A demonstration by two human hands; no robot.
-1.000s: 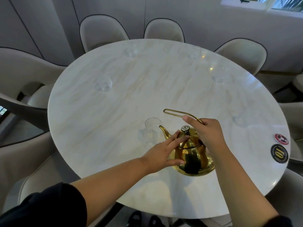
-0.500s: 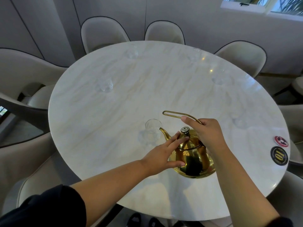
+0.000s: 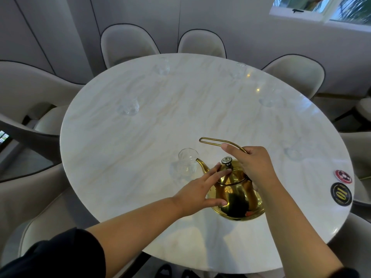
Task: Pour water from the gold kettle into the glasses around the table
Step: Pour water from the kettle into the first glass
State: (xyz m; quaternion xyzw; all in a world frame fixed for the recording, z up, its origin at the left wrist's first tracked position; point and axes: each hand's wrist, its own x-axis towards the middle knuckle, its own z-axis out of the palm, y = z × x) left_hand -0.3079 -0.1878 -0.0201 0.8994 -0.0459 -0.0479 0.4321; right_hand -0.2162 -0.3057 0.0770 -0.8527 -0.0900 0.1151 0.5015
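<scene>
The gold kettle [image 3: 237,199] is tilted to the left over the round marble table [image 3: 140,149]. Its spout reaches the rim of a clear glass [image 3: 185,163] right in front of it. My right hand [image 3: 252,163] grips the kettle's thin wire handle. My left hand [image 3: 202,189] presses straight fingers against the lid and the kettle's left side. Other clear glasses stand around the table: one at the left [image 3: 130,106], one at the far left [image 3: 163,67], one at the far right [image 3: 239,70].
Faint glasses also stand at the right [image 3: 269,100] and nearer right [image 3: 294,153]. Two round coasters, red [image 3: 343,175] and black [image 3: 340,194], lie at the right edge. Cream chairs [image 3: 128,45] ring the table closely.
The kettle has tipped a little further toward the near glass, its spout now at the rim. Both hands keep their hold. My head has shifted slightly.
</scene>
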